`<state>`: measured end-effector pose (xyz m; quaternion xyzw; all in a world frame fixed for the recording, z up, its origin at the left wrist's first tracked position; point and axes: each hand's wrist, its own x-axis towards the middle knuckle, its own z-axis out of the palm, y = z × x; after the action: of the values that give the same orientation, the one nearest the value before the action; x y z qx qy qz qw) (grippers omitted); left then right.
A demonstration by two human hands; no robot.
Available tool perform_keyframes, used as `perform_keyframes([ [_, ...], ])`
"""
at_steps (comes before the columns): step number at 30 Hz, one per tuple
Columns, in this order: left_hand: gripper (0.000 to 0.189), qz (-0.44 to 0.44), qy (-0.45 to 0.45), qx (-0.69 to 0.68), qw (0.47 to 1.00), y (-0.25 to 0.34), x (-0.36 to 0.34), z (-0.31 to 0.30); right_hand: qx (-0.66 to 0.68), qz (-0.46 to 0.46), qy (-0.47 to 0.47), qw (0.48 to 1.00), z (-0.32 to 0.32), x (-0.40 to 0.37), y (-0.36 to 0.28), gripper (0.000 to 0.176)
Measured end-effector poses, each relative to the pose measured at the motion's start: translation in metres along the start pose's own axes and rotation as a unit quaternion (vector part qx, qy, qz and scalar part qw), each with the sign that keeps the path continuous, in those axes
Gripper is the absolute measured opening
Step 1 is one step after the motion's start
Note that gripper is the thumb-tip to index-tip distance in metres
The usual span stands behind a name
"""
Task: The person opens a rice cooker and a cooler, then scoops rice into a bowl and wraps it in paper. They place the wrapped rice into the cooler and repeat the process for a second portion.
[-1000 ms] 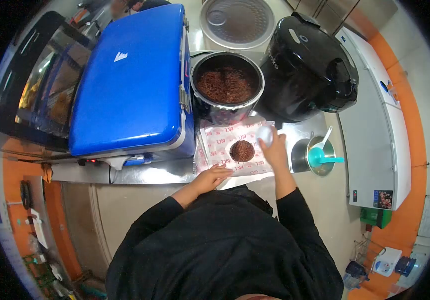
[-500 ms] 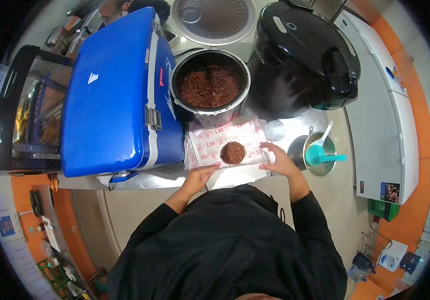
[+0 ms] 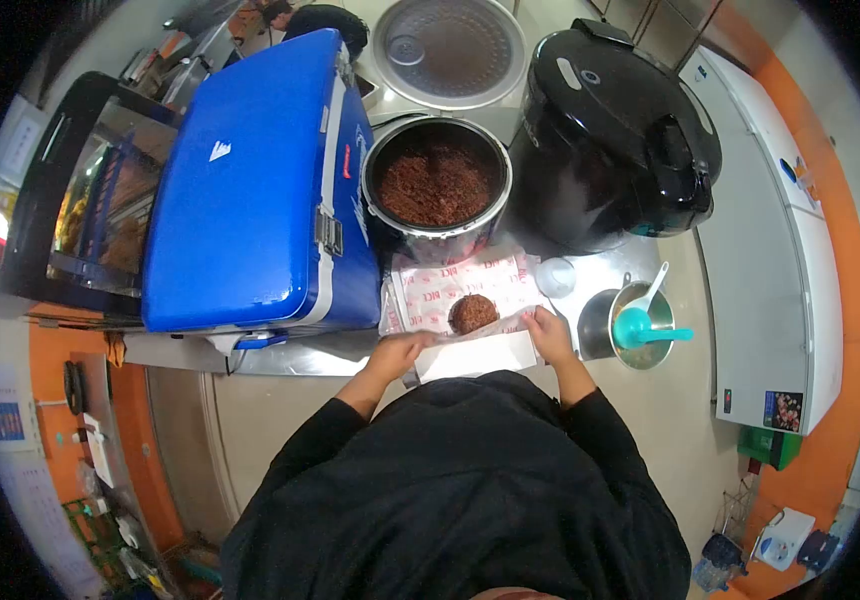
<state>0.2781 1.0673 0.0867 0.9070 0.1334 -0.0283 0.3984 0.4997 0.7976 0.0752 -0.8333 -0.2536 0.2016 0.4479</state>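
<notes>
A round mound of reddish-brown rice (image 3: 473, 313) sits near the front edge of a printed sheet of wrapping paper (image 3: 430, 287) on the steel table. My left hand (image 3: 399, 353) pinches the sheet's near left corner. At the near right corner, my right hand (image 3: 549, 335) is closed on the same paper. The near edge between them is lifted slightly, close against the rice. In front of it lies a plain white sheet (image 3: 478, 356). Just behind the paper stands a pot (image 3: 437, 185) of the same dark rice.
A blue cooler box (image 3: 240, 190) stands at left, a black rice cooker (image 3: 615, 135) at right. A small clear cup (image 3: 555, 278) is beside the paper. Right of it, a metal pot (image 3: 642, 352) holds a turquoise scoop (image 3: 640, 328) and a white spoon. Another person (image 3: 325, 22) is at the back.
My right hand has come down from above the sheet's right side and closed on its near corner. The paper's near edge has risen toward the rice.
</notes>
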Motion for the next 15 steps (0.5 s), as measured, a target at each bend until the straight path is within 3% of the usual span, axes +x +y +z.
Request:
perform_keyframes([
  [2, 0.028, 0.107, -0.066, -0.003, 0.992, 0.002, -0.015, -0.011, -0.005, -0.006, -0.055, 0.998, -0.015, -0.010, -0.006, 0.022],
  [5, 0.035, 0.207, -0.039, 0.022, 0.977, -0.006, -0.029, 0.000, 0.009, -0.048, -0.092, 0.995, -0.019, -0.027, 0.005, 0.015],
  [7, 0.040, 0.216, -0.034, 0.045, 0.975, -0.008, -0.032, 0.005, 0.050, -0.109, -0.070, 0.990, -0.013, -0.032, 0.018, 0.015],
  [15, 0.044, 0.202, -0.036, 0.050, 0.978, -0.008, -0.043, 0.002, -0.023, -0.168, -0.126, 0.978, -0.029, -0.042, -0.009, 0.013],
])
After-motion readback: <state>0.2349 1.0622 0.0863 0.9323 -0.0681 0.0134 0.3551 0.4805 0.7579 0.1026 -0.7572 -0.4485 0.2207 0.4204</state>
